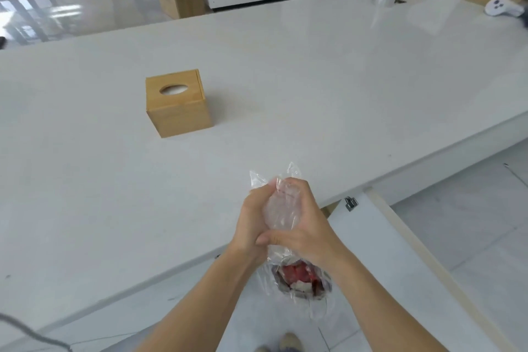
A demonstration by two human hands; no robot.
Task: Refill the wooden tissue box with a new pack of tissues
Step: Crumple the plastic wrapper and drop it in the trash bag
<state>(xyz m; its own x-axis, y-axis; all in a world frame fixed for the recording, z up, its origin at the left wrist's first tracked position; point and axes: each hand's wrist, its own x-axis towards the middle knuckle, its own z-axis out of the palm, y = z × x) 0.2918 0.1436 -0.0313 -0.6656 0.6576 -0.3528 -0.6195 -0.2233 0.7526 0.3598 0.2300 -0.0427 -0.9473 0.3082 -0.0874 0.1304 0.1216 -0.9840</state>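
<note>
Both hands close together around one crumpled clear plastic wrapper (pixel 281 208), held over the near edge of the white table (pixel 285 80). The left hand (pixel 253 221) wraps its fingers around the wrapper's left side; the right hand (pixel 307 226) clamps it from the right, its thumb pressing across toward the left hand. A tuft of film sticks up above the fingers, and the rest of the wrapper trails down below the wrists, where a bunched red and white patch (pixel 300 277) shows through the plastic; what it is cannot be told.

Beyond the grip and to its left stands one wooden tissue box (pixel 177 103), upright on the table, well apart from the hands. Something white shows through the one oval opening in its lid.

Far beyond the grip to the right, one white controller (pixel 503 7) lies near the table's far corner.
</note>
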